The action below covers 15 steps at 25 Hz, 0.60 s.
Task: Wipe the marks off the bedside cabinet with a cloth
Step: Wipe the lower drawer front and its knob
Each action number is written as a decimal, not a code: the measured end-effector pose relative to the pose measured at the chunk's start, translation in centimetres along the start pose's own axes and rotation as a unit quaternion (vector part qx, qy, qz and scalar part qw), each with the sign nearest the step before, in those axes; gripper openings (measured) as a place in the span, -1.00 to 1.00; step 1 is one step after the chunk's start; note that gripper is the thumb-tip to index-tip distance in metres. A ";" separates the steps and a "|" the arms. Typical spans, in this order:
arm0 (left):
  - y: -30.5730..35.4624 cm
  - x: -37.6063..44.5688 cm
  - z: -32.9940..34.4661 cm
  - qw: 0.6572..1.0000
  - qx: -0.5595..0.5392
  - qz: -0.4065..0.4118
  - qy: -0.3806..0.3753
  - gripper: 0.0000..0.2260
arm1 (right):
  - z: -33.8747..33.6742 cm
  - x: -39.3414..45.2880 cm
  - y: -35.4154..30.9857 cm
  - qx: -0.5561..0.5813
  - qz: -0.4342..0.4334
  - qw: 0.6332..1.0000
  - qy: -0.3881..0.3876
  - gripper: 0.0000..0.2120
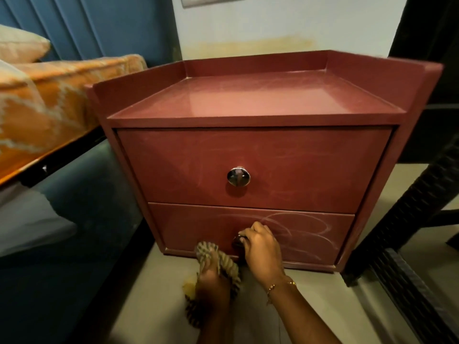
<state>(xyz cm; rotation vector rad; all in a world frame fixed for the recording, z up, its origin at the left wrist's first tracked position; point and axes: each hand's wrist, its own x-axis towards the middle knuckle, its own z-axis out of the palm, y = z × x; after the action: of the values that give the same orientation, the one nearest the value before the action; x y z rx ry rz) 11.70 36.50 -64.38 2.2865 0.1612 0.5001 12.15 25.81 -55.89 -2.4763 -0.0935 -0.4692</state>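
A dark red, two-drawer wooden bedside cabinet (250, 150) with a raised rim round three sides of its top stands on a pale floor (310, 301) against a white wall (285, 23). An orange patterned mattress (49, 95) lies off its left side and a black woven chair (409, 219) off its right. Faint scribbled marks cross the upper drawer front (285, 165); bolder white looping chalk marks (303, 232) cover the right half of the lower drawer front (310, 244). A round shiny metal knob (238, 176) sits at the centre of the upper drawer. The right hand (260, 247), a thin gold bracelet (280, 286) on its wrist, curls its fingers round the lower drawer's dark knob (238, 240). The left hand (212, 279) clutches a bunched striped beige-and-brown cloth (223, 264), fingers closed in its folds, at the lower drawer's bottom edge, left of centre.
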 end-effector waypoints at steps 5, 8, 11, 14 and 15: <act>1.4 0.5 -2.5 0.969 -0.066 -0.217 0.096 -0.51 | -0.7 -0.2 0.0 -0.038 -0.015 0.997 -0.066 -0.69; 1.3 4.1 -4.8 0.936 -0.100 -0.231 0.246 -0.46 | -0.8 -0.4 -0.5 -0.045 -0.005 0.996 -0.074 -0.67; 1.9 8.2 -6.6 0.910 -0.143 -0.293 0.256 -0.58 | -1.1 -0.3 -0.6 -0.053 -0.005 0.996 -0.077 -0.65; 3.4 8.0 -6.1 0.913 -0.151 -0.294 0.238 -0.57 | -1.0 -0.4 -0.4 -0.043 -0.011 0.996 -0.081 -0.64; 4.3 6.9 -5.5 0.927 -0.150 -0.258 0.230 -0.56 | -0.9 -0.5 -0.3 -0.038 -0.015 0.996 -0.077 -0.64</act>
<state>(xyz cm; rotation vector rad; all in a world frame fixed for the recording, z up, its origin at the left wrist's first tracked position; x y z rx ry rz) 15.65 39.11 -55.77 1.7022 0.8348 0.7116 11.39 25.59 -55.19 -2.5872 -0.1768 -0.2989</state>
